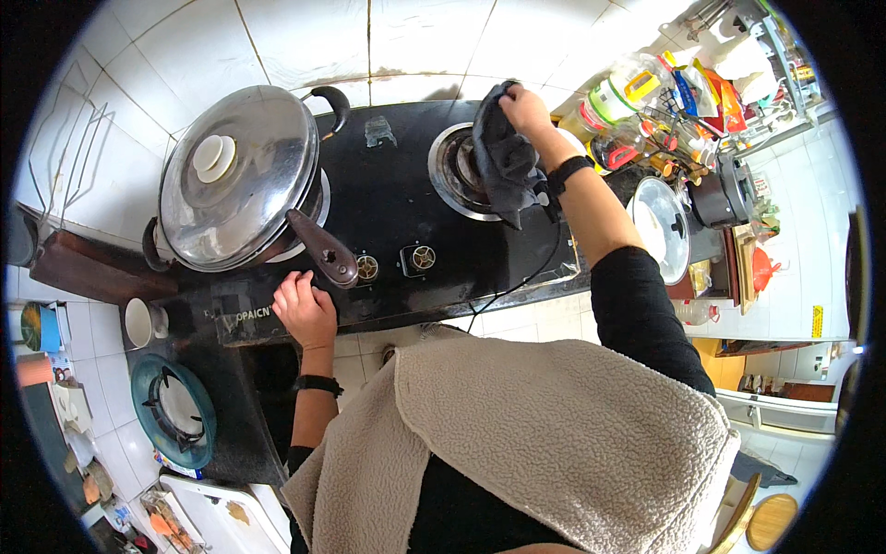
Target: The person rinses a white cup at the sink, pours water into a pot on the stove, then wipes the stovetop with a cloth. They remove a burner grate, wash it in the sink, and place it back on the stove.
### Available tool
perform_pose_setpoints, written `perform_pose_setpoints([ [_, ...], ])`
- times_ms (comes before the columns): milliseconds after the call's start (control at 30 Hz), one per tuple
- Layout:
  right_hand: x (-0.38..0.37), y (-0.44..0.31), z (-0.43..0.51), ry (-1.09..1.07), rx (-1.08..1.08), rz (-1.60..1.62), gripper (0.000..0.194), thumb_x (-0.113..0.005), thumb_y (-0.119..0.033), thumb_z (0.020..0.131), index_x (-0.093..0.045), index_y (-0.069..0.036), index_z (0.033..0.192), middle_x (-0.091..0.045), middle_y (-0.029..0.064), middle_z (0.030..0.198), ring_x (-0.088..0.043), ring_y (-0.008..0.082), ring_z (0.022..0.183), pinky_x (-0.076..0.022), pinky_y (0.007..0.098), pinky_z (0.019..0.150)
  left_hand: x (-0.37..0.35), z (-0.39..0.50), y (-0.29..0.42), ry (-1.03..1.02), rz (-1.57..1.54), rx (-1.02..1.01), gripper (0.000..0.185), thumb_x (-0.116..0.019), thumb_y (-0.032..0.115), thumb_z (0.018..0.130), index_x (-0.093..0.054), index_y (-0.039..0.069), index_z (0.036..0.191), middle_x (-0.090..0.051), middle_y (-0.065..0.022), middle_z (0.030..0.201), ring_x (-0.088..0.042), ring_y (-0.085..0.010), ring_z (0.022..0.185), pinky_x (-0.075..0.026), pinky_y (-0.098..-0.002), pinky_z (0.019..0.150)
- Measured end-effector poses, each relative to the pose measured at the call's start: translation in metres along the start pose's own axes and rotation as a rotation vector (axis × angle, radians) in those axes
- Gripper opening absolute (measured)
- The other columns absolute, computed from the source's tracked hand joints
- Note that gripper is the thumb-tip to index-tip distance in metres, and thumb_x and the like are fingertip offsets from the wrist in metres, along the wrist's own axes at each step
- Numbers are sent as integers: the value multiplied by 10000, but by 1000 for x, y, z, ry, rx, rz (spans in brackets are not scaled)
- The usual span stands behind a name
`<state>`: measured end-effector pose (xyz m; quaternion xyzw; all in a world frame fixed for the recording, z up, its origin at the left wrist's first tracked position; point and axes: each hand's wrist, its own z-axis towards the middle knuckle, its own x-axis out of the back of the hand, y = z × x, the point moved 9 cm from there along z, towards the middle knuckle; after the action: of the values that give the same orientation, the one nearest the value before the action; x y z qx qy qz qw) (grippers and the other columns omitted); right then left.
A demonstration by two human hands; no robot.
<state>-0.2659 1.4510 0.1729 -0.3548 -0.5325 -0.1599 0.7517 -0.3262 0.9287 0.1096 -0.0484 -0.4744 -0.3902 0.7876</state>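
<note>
My right hand (pixel 524 107) is closed around the upper end of a dark grey cloth (pixel 507 156). The cloth hangs over the right side of a round gas burner (pixel 450 170), and part of the burner is hidden under it. My left hand (pixel 304 311) rests at the front edge of the black glass gas cooktop (pixel 387 201), its fingers loosely curled and nothing visible in them. Just above that hand, a brown pan handle (pixel 324 248) sticks out over the left control knob (pixel 367 267). A second knob (pixel 421 257) sits to its right.
A large lidded pot (pixel 235 187) covers the left burner. Bottles (pixel 616 104) crowd the right corner beside a glass lid (pixel 661 228). At left are a white mug (pixel 142 323) and a teal basin (pixel 149 433) holding a pan support. A black cable (pixel 533 277) crosses the front edge.
</note>
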Motion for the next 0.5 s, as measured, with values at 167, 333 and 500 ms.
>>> perform_pose_setpoints([
  [167, -68, 12, -10, -511, -178, -328, 527, -464, -440, 897, -623, -45, 1207, -593, 204, 1248, -548, 375, 1175, -422, 429, 999, -1, 0, -1, -18, -13, 7, 288, -583, 69, 748, -620, 84, 1033, -568, -93, 1107, -525, -308, 1006, -399, -425, 828],
  [333, -78, 7, -13, -596, -345, -338, 585, -425, -477, 920, -573, -40, 1279, -528, 176, 1353, -485, 352, 1266, -363, 430, 1058, -7, -1, -5, -94, -19, 34, 238, -587, 151, 802, -568, 31, 1006, -550, -132, 1171, -502, -344, 1024, -371, -441, 862],
  [500, -85, -8, -5, -556, -300, -366, 429, -510, -324, 873, -650, -67, 1186, -603, 149, 1266, -555, 343, 1192, -442, 418, 983, -8, -2, -5, -96, -15, 26, 234, -583, 145, 785, -561, 44, 996, -543, -116, 1179, -492, -332, 1036, -364, -437, 871],
])
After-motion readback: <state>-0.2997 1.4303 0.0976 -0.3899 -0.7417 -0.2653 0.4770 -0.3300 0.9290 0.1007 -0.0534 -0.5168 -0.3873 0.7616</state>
